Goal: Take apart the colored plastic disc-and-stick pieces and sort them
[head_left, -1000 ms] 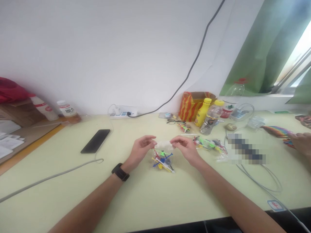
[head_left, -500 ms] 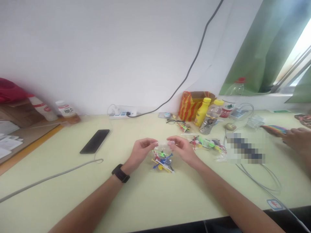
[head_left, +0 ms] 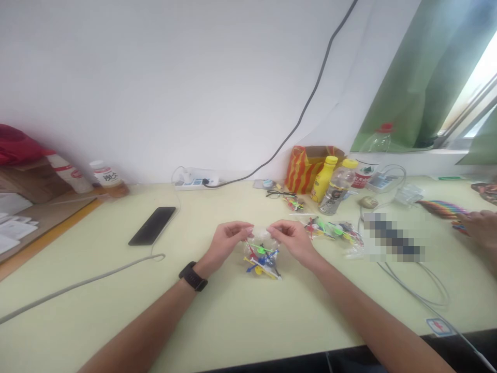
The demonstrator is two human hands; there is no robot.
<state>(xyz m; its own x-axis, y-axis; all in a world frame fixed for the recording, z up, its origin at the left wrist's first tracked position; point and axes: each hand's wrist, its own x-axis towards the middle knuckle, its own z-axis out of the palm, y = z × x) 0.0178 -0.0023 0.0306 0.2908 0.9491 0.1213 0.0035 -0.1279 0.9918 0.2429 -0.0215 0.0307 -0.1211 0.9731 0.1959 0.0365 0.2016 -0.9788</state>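
Since half a second ago, both hands have drifted slightly right and down with their bag, and another person's hand point(head_left: 480, 227) at the right edge has drawn back along a rainbow-striped item point(head_left: 442, 208). Pale yellow worktop point(head_left: 233, 316) fills the lower view. A grey cable point(head_left: 77, 285) curves across its left part, and a black phone point(head_left: 152, 226) lies flat, left of the hands. Two bottles point(head_left: 334, 194) stand farther back on the right. The left hand point(head_left: 227, 241), with a black watch point(head_left: 193, 276) at its wrist, and the right hand point(head_left: 293, 241) each pinch one end of the top edge of a small clear bag point(head_left: 261, 255) between thumb and fingertips. Its lower end, full of coloured plastic pieces, sits at the worktop in front of the person. A similar bag point(head_left: 330, 230) lies just to the right.
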